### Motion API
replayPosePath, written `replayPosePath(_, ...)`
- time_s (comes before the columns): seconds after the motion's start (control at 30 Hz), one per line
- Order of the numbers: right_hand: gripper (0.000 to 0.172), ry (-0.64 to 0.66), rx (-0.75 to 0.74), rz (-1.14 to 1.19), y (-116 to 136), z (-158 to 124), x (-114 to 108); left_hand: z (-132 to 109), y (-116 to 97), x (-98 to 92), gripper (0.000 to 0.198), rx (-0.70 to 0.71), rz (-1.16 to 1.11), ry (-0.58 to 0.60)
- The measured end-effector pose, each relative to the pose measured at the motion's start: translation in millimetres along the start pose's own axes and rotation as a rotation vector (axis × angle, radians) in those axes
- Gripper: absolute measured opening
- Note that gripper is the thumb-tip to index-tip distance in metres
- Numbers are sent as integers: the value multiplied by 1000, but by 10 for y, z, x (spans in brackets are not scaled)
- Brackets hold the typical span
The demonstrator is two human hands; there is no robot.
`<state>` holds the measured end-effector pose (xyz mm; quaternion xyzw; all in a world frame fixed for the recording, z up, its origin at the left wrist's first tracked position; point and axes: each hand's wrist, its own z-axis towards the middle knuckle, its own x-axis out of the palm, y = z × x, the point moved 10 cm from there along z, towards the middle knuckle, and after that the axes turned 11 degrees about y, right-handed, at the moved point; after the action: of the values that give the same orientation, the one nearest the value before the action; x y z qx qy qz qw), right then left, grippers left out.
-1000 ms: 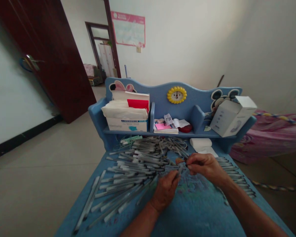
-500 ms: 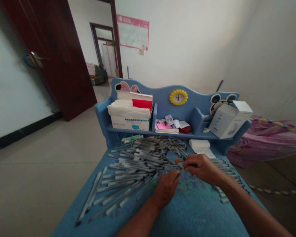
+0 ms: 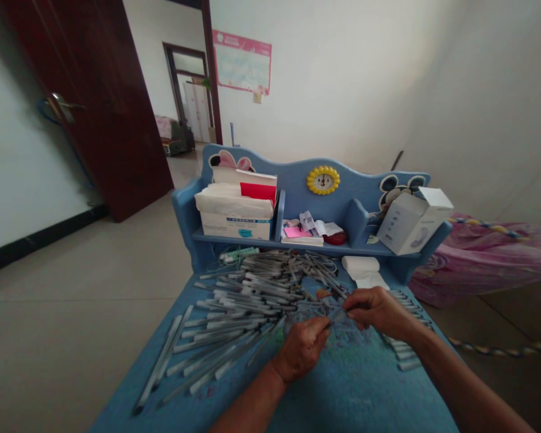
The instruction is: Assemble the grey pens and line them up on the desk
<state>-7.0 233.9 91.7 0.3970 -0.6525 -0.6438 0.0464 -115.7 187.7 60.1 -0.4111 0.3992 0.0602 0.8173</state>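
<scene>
My left hand [image 3: 302, 349] is closed on one end of a pen [image 3: 338, 316] with a translucent grey barrel, above the middle of the blue desk. At the pen's other end, my right hand [image 3: 379, 311] pinches with thumb and forefinger. Fingertips hide both ends of the pen. A large heap of similar pens [image 3: 241, 300] spreads to the left of my hands, many with dark tips. Beyond my right wrist lies a neat row of pens [image 3: 406, 352], partly covered by the forearm.
A blue shelf [image 3: 293, 157] rises along the back of the desk [image 3: 338, 397], holding a mask box [image 3: 234, 225], papers [image 3: 300, 234] and a white box [image 3: 408, 222]. A white paper roll [image 3: 360, 264] lies beneath it. A dark red door [image 3: 103, 108] stands at the left.
My right hand has shifted slightly right, and more of the pen shows between my two hands. My left hand stays closed in nearly the same place. The view has moved slightly.
</scene>
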Motion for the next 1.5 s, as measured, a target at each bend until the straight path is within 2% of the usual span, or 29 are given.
replayPosePath(0.13, 10, -16, 18, 54, -112, -40, 20, -3, 4, 44, 21, 9, 1, 24)
replayPosePath(0.3, 13, -11, 30, -63, -186, -53, 54, 3, 2, 42, 18, 2, 37, 30)
replayPosePath(0.5, 18, 17, 58, -100, -307, -75, 80, 15, -24, 77, 15, -7, 38, 113)
replayPosePath(0.8, 43, -29, 72, -239, -433, -133, 115, 15, -26, 152, 11, -9, 153, 140)
replayPosePath(0.87, 41, -26, 28, -276, -354, -152, 111, 13, -15, 153, 12, -4, 163, 129)
replayPosePath(0.97, 22, -43, -23, -290, -230, -182, 79, 8, 7, 153, 12, -17, 165, 123)
replayPosePath(1.03, 16, -43, -19, -299, -204, -185, 81, 2, 14, 155, 12, -29, 170, 123)
replayPosePath(1.2, 37, -110, 49, -386, -277, -191, 55, 1, -13, 165, 12, -20, 184, 122)
replayPosePath(1.37, 19, -69, 27, -293, -291, -206, 97, 11, -10, 135, 12, -26, 193, 94)
replayPosePath(1.4, 19, -60, 29, -282, -290, -210, 105, 12, -4, 135, 12, -30, 197, 92)
replayPosePath(1.5, 33, -76, 49, -304, -294, -226, 97, 12, 4, 142, 13, -30, 198, 91)
